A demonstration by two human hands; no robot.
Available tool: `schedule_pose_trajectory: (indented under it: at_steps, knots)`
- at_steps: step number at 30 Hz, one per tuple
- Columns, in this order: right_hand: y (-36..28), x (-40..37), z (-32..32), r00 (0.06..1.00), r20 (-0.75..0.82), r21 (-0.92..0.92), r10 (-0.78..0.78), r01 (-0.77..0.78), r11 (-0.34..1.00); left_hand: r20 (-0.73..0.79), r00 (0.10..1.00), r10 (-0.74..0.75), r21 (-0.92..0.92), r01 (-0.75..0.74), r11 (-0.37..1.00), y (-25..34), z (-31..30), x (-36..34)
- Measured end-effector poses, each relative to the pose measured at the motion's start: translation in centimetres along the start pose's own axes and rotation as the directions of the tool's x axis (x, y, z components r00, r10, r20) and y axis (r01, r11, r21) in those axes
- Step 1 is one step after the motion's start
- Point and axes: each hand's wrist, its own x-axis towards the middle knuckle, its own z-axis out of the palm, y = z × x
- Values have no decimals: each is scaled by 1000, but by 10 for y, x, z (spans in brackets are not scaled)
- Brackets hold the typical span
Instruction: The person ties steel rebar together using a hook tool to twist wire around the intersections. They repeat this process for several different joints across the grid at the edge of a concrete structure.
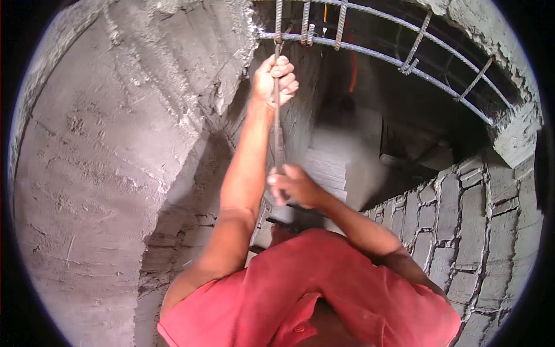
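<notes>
A long, thin steel bar (pixel 278 133) runs nearly straight up the middle of the head view. Its top end meets the end of a short cross bar at the rebar lattice (pixel 370 49); how the two join is too small to make out. My left hand (pixel 276 81) is closed around the bar just below that point, arm stretched upward. Lower down, my right hand (pixel 293 185) is closed at the bar's bottom end, close to my chest and slightly blurred. The lattice has curved long bars crossed by several short bars with bent ends.
Rough plastered wall (pixel 98 191) rises on the left. A brick wall (pixel 462 225) with raised mortar joints stands at right, below a broken concrete edge (pixel 516 136). Pale steps (pixel 326 173) lead down underneath. An orange strip (pixel 353 69) hangs behind the lattice in a dark opening.
</notes>
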Motion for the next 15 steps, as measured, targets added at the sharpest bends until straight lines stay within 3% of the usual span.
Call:
schedule_pose_trajectory:
  at_steps: [2,4,5,6,8,9,10,12,14,15]
  knots:
    - [1,7,37,985,105,359,-138,92,929,-146,986,-81,16,84,996,10,21,-7]
    - [-24,1,80,954,133,722,-269,93,686,-272,960,-71,199,128,972,19,53,-8]
    - [-52,-5,94,906,191,837,-377,51,545,-100,985,-144,109,154,982,25,51,-2]
    - [-79,-9,104,846,201,904,-493,33,426,-109,980,-168,109,180,978,30,62,5]
    - [-117,-19,109,859,184,910,-478,35,413,-107,984,-143,106,154,982,29,66,15]
    - [-118,-16,109,843,196,910,-502,34,413,-111,969,-219,54,226,973,31,69,16]
    - [-114,-16,103,838,193,909,-510,43,414,-138,975,-174,58,183,981,28,71,15]
    - [-89,-14,85,851,282,791,-443,55,609,-280,957,-80,232,148,961,26,72,10]
    - [-55,2,75,768,318,882,-557,-23,471,-331,938,-99,131,150,980,18,67,10]
    - [-57,12,74,660,337,910,-672,-47,411,-376,923,-88,148,154,977,15,66,11]
